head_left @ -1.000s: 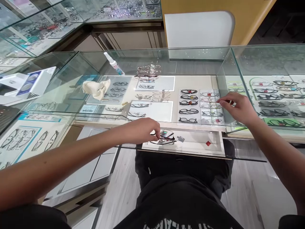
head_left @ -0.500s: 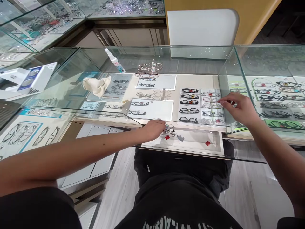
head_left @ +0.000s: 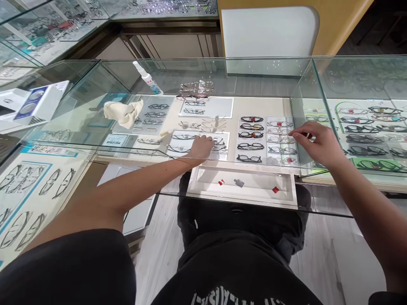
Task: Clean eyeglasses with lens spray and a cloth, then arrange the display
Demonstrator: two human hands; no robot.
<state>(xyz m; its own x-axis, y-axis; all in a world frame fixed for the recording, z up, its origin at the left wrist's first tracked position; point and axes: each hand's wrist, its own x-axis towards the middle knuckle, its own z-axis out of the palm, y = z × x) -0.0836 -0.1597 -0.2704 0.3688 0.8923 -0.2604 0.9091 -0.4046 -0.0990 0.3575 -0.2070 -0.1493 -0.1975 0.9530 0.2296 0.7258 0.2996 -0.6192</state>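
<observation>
My left hand [head_left: 202, 149] is closed on a pair of eyeglasses [head_left: 219, 145] over the right part of a white display board [head_left: 203, 154]. Two other dark-rimmed frames lie on that board's left part, partly behind the hand. My right hand [head_left: 316, 142] is at the right column of glasses, beside a clear pair with a red tag [head_left: 280, 124]. Its thumb and index finger are pinched; what is between them, if anything, is too small to see. Left of that column stand several black-rimmed glasses [head_left: 250, 146] in a row.
An open white drawer [head_left: 241, 201] below the counter holds two red tags [head_left: 275, 189] and a grey tag [head_left: 238, 183]. On the glass counter are a spray bottle [head_left: 148, 78] and a cream cloth [head_left: 124, 113]. A glass divider [head_left: 321, 93] rises near my right hand.
My left hand has lifted the eyeglasses from the drawer and moved them up and forward to the white board. My right hand has stayed in nearly the same place.
</observation>
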